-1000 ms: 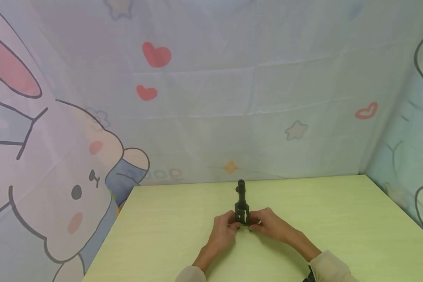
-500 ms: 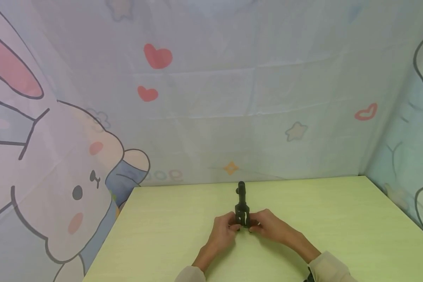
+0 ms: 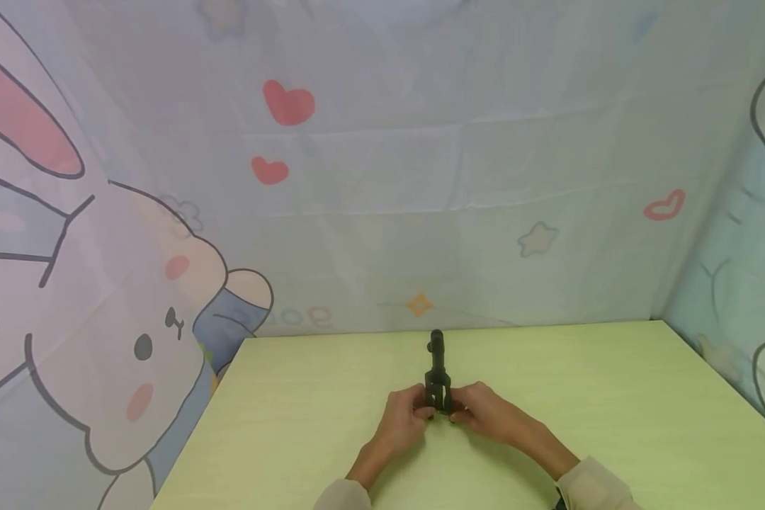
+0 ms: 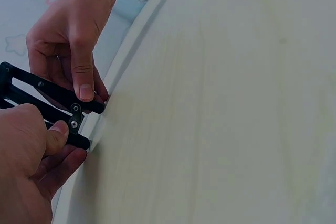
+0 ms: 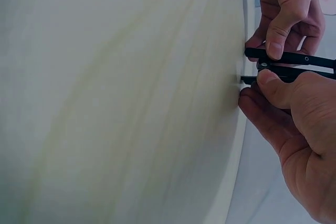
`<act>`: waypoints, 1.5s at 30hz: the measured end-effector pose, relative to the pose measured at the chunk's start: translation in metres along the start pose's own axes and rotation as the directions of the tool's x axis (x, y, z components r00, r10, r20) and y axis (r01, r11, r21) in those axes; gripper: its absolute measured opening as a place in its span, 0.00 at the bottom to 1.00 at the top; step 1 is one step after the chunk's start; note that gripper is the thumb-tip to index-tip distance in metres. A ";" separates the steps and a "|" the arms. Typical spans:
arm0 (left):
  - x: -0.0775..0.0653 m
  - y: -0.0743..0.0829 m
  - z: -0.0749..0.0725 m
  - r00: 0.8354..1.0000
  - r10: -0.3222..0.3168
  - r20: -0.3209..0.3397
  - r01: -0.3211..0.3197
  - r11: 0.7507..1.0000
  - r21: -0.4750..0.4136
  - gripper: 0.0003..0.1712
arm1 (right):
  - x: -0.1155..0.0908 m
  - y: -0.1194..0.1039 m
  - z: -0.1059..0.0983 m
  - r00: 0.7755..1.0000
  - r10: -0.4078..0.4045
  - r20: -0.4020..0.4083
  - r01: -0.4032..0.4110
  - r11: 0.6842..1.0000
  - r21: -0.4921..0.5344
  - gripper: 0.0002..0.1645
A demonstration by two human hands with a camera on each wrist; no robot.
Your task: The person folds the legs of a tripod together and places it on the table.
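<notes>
A small black tripod (image 3: pixel 438 381) is between the two hands, its column with a side knob pointing up and its legs toward the table. My left hand (image 3: pixel 406 419) pinches one leg at its lower end between thumb and fingers. From the other side, my right hand (image 3: pixel 489 412) pinches another leg the same way. In the left wrist view, a hinged bracket with screws (image 4: pixel 75 118) joins the legs, which stand slightly apart. Leg ends in the right wrist view are right at the tabletop, next to the fingertips of my right hand (image 5: pixel 268 106).
The pale yellow-green table (image 3: pixel 306 404) reaches back to a printed cloth backdrop (image 3: pixel 382 177) with hearts, stars and a large rabbit. Something dark (image 3: pixel 561 501) shows under the right sleeve (image 3: pixel 596 485) at the lower edge.
Both hands keep their pinch on the tripod legs. The whole head view has shifted slightly; the tripod and hands hold nearly the same place on the table.
</notes>
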State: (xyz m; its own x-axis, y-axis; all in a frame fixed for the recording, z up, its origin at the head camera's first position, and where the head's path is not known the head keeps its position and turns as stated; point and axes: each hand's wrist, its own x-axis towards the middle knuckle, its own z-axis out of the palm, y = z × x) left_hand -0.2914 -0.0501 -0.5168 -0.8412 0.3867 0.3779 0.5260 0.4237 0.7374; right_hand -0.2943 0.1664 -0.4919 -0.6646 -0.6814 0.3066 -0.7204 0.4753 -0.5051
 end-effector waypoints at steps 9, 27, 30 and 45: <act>0.001 0.002 -0.001 1.000 -0.006 0.016 0.006 1.000 0.002 0.08 | -0.002 0.004 0.002 1.000 -0.006 -0.001 0.006 1.000 -0.019 0.11; 0.002 -0.001 -0.002 0.999 0.003 0.033 -0.003 1.000 -0.009 0.10 | -0.001 0.005 0.003 1.000 -0.026 -0.002 0.025 0.998 -0.065 0.09; 0.003 -0.001 -0.001 0.999 0.010 0.037 -0.010 1.000 -0.003 0.11 | -0.001 0.005 0.003 0.999 -0.033 -0.004 0.033 0.997 -0.075 0.09; 0.005 0.000 -0.001 0.997 0.021 0.072 -0.023 1.000 0.020 0.18 | -0.001 0.006 0.003 0.999 -0.049 -0.002 0.049 0.993 -0.108 0.08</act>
State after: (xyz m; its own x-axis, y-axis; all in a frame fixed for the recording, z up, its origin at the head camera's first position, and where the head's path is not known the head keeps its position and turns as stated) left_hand -0.2959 -0.0488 -0.5148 -0.8187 0.4534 0.3523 0.5474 0.4311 0.7173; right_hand -0.2975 0.1684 -0.4973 -0.6288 -0.7027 0.3330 -0.7691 0.4988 -0.3996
